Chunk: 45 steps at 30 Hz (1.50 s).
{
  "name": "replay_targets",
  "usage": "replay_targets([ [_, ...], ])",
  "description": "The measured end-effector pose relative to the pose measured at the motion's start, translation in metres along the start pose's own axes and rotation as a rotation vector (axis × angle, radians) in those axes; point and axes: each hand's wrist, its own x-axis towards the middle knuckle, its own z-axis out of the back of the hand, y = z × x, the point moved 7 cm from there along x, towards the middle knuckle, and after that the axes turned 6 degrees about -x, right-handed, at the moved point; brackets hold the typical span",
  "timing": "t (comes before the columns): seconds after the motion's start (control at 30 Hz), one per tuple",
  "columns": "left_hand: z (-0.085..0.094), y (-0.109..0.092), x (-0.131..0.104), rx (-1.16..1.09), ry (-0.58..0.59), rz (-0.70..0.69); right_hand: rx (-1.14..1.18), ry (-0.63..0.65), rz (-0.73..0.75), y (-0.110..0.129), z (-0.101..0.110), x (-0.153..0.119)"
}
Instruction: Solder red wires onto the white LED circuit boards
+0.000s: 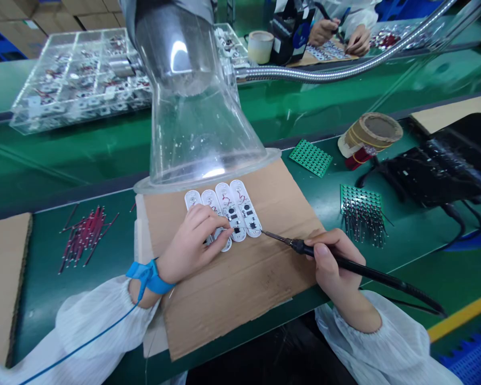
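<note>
Head view is showing four white boards (227, 204) lying side by side on brown cardboard (240, 289) atop the green surface (122, 251). The left hand (194, 238) is curling over the two leftmost, thumb & fingertips nearly together; it's apparently pinching a fine strand, tho that's too thin to be sure. The right hand (339, 278) is gripping a soldering iron (302, 247) pen-style, fingers closed round the dark handle, w/ the tip pointing at the near end of the rightmost board (253, 227). To my eye the boards are looking light, stiff & fairly smooth, prob. sliding easily if nudged; best hold is by the bare rounded edges, away from the little red leads (239, 198), which are likely fragile. The iron is seeming light too, but handle only, b/c the metal end may be hot. Container-wise, a clear tray (20, 120) is sitting back left, its compartments holding lots of small whitish parts (96, 91). A round tub (347, 141) is standing at right w/ a red bundle (361, 156) at its front; can't tell what's inside. A cream pot (260, 49) is standing further back near a co-worker's hands (323, 32), contents unclear.
</note>
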Motion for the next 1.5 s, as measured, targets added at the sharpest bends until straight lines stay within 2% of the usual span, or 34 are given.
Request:
replay_targets([
  [0.23, 0.0011, 0.0000, -0.0006, -0.005, -0.014, -0.001, 0.070, -0.039, -0.023, -0.0055, 0.0023, -0.0020],
  [0.43, 0.0013, 0.0001, -0.0009, -0.008, -0.019, -0.001, 0.003, 0.052, 0.023, -0.0001, -0.0023, -0.0005],
  [0.7, 0.0006, 0.0000, -0.0021, -0.007, -0.012, -0.002, 0.062, 0.018, 0.010, -0.0047, -0.0005, -0.0030],
  [0.87, 0.0000, 0.0000, -0.0021, 0.004, 0.006, 0.007, 0.010, 0.084, 0.055, -0.0016, -0.0043, -0.0014],
  [1.07, 0.0002, -0.0009, -0.0020, -0.002, 0.004, 0.006, 0.094, 0.074, 0.033, -0.0016, -0.0036, -0.0014],
  [1.27, -0.0007, -0.0011, -0.0021, -0.016, 0.005, 0.001, 0.018, 0.138, 0.080, 0.0033, -0.0067, -0.0006],
  [1.5, 0.0004, -0.0015, -0.0024, -0.015, 0.007, 0.005, 0.067, 0.141, 0.071, 0.0012, -0.0064, -0.0017],
])
